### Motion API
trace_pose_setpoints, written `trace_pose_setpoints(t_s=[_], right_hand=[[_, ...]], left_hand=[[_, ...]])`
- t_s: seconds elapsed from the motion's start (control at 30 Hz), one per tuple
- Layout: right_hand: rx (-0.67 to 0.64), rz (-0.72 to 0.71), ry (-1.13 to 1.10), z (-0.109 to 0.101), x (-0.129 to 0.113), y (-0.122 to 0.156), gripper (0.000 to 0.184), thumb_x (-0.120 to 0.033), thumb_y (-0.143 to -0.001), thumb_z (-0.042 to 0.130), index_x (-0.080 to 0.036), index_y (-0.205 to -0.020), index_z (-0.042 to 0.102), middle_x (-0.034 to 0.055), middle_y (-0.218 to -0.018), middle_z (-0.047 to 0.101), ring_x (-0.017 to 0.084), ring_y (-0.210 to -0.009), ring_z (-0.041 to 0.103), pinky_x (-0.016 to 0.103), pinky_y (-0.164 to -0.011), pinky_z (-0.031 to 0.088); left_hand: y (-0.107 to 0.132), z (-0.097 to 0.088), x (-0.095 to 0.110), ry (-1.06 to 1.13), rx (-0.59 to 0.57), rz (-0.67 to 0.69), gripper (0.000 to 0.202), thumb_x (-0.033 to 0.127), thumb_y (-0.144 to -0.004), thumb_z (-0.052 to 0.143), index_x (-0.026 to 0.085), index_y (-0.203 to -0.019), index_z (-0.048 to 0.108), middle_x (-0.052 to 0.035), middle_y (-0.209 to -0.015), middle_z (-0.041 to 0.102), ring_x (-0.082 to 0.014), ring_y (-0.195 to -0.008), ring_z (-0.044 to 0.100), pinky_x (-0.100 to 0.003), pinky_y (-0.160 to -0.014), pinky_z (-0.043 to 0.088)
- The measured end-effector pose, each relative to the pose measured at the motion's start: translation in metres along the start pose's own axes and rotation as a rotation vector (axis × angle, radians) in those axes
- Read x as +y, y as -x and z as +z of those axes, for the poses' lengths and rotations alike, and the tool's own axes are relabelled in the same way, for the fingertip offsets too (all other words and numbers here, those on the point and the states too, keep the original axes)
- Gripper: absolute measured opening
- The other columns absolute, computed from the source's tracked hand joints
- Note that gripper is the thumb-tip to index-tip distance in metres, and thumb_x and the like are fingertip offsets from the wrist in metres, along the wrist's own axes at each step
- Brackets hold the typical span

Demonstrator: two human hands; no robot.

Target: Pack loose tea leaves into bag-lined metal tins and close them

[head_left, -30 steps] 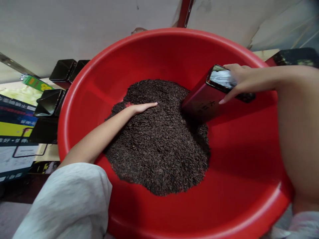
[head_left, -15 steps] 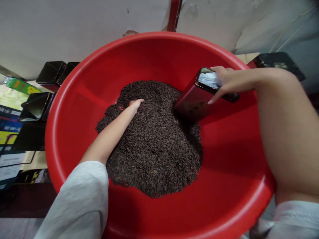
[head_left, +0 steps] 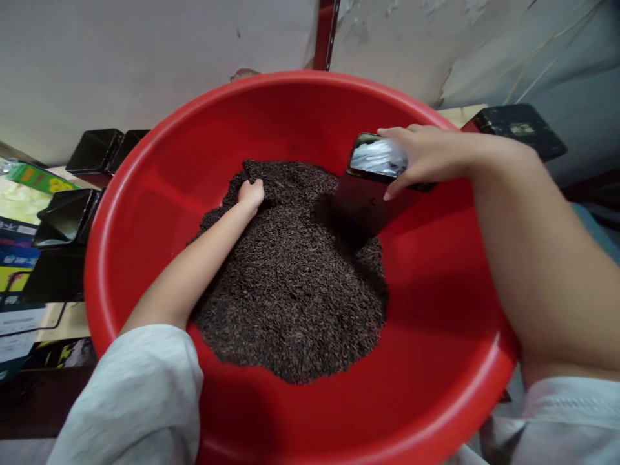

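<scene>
A big red plastic basin (head_left: pixel 436 361) holds a heap of dark loose tea leaves (head_left: pixel 295 290). My left hand (head_left: pixel 250 192) rests on the far side of the heap, fingers curled into the leaves as if gripping some. My right hand (head_left: pixel 426 155) grips the open top of a dark red rectangular tin (head_left: pixel 361 200), which stands tilted with its lower end pushed into the right side of the heap. A silvery liner (head_left: pixel 378 157) shows in the tin's mouth.
Several open black tins (head_left: pixel 72 213) stand left of the basin beside printed boxes (head_left: pixel 17 258). Another black box (head_left: pixel 520 126) lies at the back right. A pale wall and a red post (head_left: pixel 324 32) stand behind.
My left hand went from flat on the leaves to curled, drawing back toward the far left of the heap. The tin has tipped more upright and shifted left.
</scene>
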State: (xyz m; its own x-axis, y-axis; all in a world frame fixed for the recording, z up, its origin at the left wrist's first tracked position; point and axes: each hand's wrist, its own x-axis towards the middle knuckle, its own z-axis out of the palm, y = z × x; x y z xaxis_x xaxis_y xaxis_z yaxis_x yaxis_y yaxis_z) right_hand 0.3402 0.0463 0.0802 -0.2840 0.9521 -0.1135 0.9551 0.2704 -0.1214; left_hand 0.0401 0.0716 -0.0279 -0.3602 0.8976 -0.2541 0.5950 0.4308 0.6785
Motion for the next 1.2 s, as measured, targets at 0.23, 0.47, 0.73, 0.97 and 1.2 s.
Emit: trace_pose_setpoints(t_s=[0.23, 0.47, 0.73, 0.97, 1.2], right_hand=[[0.117, -0.166, 0.053, -0.031, -0.051, 0.027, 0.124, -0.029, -0.051, 0.088, -0.016, -0.153, 0.018, 0.0206, -0.149, 0.034, 0.041, -0.139, 0.028, 0.052, -0.115, 0.027], [0.177, -0.386, -0.088, -0.026, -0.074, 0.036, 0.121, -0.046, -0.055, 0.081, -0.013, -0.154, 0.02, 0.0185, -0.141, 0.04, 0.04, -0.131, 0.036, 0.049, -0.116, 0.028], [0.15, -0.426, -0.416, 0.002, -0.091, 0.02, 0.093, -0.082, -0.068, 0.052, -0.033, -0.145, 0.037, 0.005, -0.146, 0.043, 0.04, -0.138, 0.032, 0.062, -0.113, 0.023], [0.388, -0.312, -0.741, 0.01, -0.099, 0.017, 0.039, -0.053, -0.08, 0.062, -0.024, -0.105, 0.068, 0.0052, -0.126, 0.062, 0.027, -0.123, 0.054, 0.048, -0.109, 0.039], [0.29, -0.36, -0.686, 0.0, -0.104, 0.021, 0.011, -0.033, -0.075, 0.071, -0.024, -0.081, 0.073, 0.0044, -0.12, 0.065, 0.031, -0.116, 0.058, 0.052, -0.105, 0.043]], left_hand=[[0.028, -0.049, 0.008, -0.328, 0.082, 0.302, 0.031, 0.013, -0.09, 0.044, 0.015, -0.117, 0.059, -0.0158, -0.114, 0.065, -0.0364, -0.117, 0.057, -0.045, -0.102, 0.041], [0.065, -0.089, 0.039, -0.727, 0.228, 0.651, 0.049, 0.005, -0.092, 0.033, 0.011, -0.139, 0.045, -0.0114, -0.116, 0.066, -0.0267, -0.111, 0.06, -0.044, -0.114, 0.025], [0.083, -0.12, 0.039, -0.442, 0.313, 0.708, 0.039, 0.015, -0.092, 0.039, 0.024, -0.123, 0.061, -0.0037, -0.115, 0.068, -0.0259, -0.113, 0.059, -0.038, -0.098, 0.045], [0.108, -0.121, 0.05, -0.456, 0.494, 0.765, 0.035, 0.019, -0.093, 0.043, 0.03, -0.118, 0.065, -0.0045, -0.127, 0.057, -0.0291, -0.121, 0.05, -0.045, -0.105, 0.039], [0.121, -0.123, 0.057, -0.418, 0.56, 0.818, 0.039, 0.011, -0.091, 0.041, 0.028, -0.117, 0.065, -0.0036, -0.118, 0.057, -0.0249, -0.116, 0.053, -0.039, -0.102, 0.043]])
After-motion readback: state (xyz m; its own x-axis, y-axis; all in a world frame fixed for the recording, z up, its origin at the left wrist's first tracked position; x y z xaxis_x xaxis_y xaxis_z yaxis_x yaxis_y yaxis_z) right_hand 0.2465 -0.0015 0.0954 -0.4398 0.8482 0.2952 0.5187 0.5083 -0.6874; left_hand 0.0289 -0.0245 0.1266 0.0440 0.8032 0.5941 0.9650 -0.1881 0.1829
